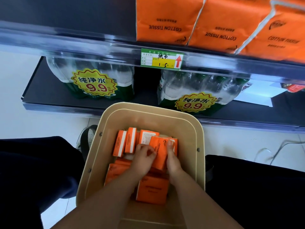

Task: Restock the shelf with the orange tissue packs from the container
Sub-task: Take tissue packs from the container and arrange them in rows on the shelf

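Observation:
A beige plastic container (200, 138) sits between my knees and holds several small orange tissue packs (152, 190). Both my hands are inside it. My left hand (143, 158) and my right hand (172, 160) grip the two sides of one orange pack (160, 153) lying on top of the pile. Two packs (125, 142) stand on edge at the container's far left. On the upper shelf (82, 38), large orange tissue packs (166, 20) stand in a row at the right; its left part is bare.
A green and yellow price tag (162, 59) hangs on the upper shelf rail. Below it, two shrink-wrapped bundles of water bottles (94, 76) lie on the lower shelf. A shoe (87, 136) shows left of the container; a cable (280, 149) lies on the floor at right.

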Action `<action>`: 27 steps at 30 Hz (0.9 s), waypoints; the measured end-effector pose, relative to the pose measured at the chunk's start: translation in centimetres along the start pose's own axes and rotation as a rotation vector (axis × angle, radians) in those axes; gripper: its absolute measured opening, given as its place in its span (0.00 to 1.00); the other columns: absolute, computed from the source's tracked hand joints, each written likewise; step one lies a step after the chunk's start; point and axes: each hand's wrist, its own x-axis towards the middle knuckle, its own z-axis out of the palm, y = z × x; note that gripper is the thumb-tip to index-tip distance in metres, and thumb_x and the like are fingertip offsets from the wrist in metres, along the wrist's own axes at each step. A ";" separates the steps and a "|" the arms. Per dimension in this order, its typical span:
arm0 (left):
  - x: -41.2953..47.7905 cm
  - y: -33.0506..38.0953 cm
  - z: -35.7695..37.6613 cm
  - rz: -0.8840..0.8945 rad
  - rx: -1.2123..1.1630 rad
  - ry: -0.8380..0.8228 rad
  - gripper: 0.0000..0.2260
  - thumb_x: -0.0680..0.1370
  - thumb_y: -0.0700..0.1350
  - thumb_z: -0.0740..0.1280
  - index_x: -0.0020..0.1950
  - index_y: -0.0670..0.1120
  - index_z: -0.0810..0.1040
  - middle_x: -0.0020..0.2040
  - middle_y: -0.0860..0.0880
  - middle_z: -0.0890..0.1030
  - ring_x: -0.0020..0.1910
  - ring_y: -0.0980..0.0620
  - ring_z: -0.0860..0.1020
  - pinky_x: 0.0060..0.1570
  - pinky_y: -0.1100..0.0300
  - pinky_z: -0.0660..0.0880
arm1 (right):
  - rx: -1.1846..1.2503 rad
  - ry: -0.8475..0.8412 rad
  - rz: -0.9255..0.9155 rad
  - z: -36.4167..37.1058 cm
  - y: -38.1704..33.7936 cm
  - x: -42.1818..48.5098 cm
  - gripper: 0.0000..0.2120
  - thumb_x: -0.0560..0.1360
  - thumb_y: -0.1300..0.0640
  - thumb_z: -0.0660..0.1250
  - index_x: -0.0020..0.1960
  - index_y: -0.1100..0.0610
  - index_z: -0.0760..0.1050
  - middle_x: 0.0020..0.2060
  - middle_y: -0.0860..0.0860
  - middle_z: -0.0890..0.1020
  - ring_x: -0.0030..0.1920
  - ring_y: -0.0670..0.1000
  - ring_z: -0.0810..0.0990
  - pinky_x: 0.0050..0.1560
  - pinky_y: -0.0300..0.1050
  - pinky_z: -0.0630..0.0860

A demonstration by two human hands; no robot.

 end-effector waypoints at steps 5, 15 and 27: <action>2.1 -0.5 -1.5 -0.088 -0.349 -0.035 0.11 0.82 0.39 0.60 0.62 0.44 0.76 0.62 0.43 0.74 0.65 0.47 0.73 0.57 0.63 0.70 | -0.052 0.022 -0.028 0.8 -0.3 -0.3 0.56 0.52 0.28 0.71 0.75 0.48 0.60 0.62 0.54 0.78 0.57 0.57 0.80 0.62 0.58 0.75; 2.7 -1.9 -1.4 -0.383 -0.526 -0.251 0.28 0.73 0.62 0.66 0.72 0.57 0.69 0.67 0.48 0.76 0.63 0.47 0.76 0.68 0.47 0.69 | 0.013 -0.016 -0.035 -0.1 -0.2 -0.3 0.29 0.73 0.44 0.72 0.69 0.52 0.67 0.57 0.54 0.82 0.54 0.55 0.82 0.59 0.61 0.77; 1.8 -0.2 -3.0 -0.292 -0.615 -0.396 0.30 0.72 0.53 0.73 0.72 0.55 0.67 0.60 0.49 0.81 0.57 0.48 0.81 0.54 0.54 0.77 | 0.050 -0.150 -0.007 -0.5 -1.2 -0.9 0.31 0.69 0.36 0.70 0.67 0.50 0.70 0.54 0.54 0.83 0.52 0.56 0.83 0.47 0.55 0.81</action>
